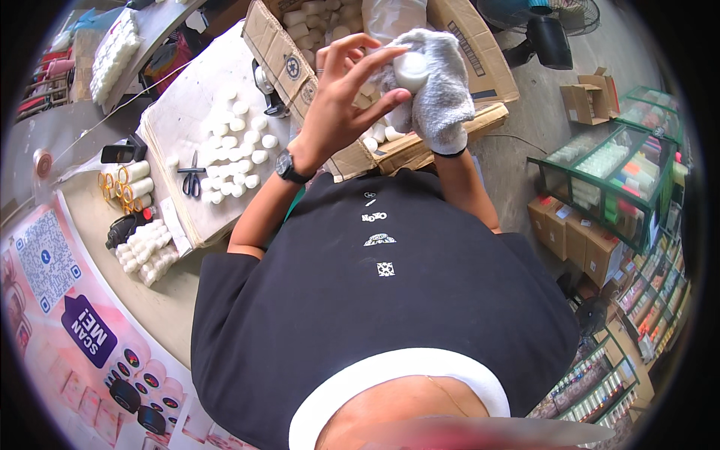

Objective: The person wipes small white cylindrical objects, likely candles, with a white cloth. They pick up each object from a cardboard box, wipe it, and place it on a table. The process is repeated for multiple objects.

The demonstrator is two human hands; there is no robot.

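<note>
My right hand [436, 112] is draped in a grey terry cloth [446, 82] and cradles a small white round container [411, 70] against it at the top centre; most of its fingers are hidden. My left hand [358, 90] hovers at the left of the container, fingers bent and apart, index fingertip at or just above its upper edge. Below both hands is an open cardboard box [498, 71] holding many white pieces [312, 16] and clear plastic. On the pale padded board [202, 225] at left lie several white round pieces [240, 150] and black-handled scissors [190, 183].
A black fan [546, 41] stands at the upper right, with a small carton [589, 101] below it. Green-framed display cases [600, 169] and stacked brown boxes [562, 232] line the right. Yellow-ringed rolls [135, 184] and a printed banner [45, 262] are at the left.
</note>
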